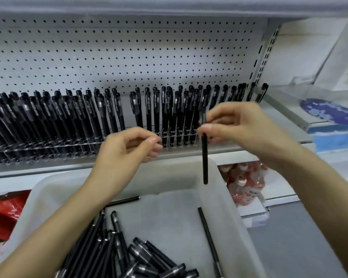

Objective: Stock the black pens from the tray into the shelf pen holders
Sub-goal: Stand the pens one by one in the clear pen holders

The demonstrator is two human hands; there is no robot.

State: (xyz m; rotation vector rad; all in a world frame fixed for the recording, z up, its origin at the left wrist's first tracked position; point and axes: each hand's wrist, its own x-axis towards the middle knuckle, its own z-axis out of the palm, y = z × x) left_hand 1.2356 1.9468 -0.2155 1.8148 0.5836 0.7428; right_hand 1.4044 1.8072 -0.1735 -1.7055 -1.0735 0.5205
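My right hand (232, 127) pinches a black pen (205, 157) near its cap end, and the pen hangs upright above the grey tray (227, 189). To its left, my left hand (129, 145) hovers with curled fingers and holds nothing that I can see. A heap of black pens (119, 251) lies in the tray's near left part, and one pen (210, 240) lies alone on the right. A long row of black pens (88, 115) stands in the clear shelf pen holders (48, 146), with a narrow gap near the middle.
A white pegboard (119, 55) backs the shelf. Blue and white boxes (329, 119) sit on the shelf at the right. Red-capped bottles (243, 183) fill the lower shelf right of the tray, and red packaging (4, 215) lies at the lower left.
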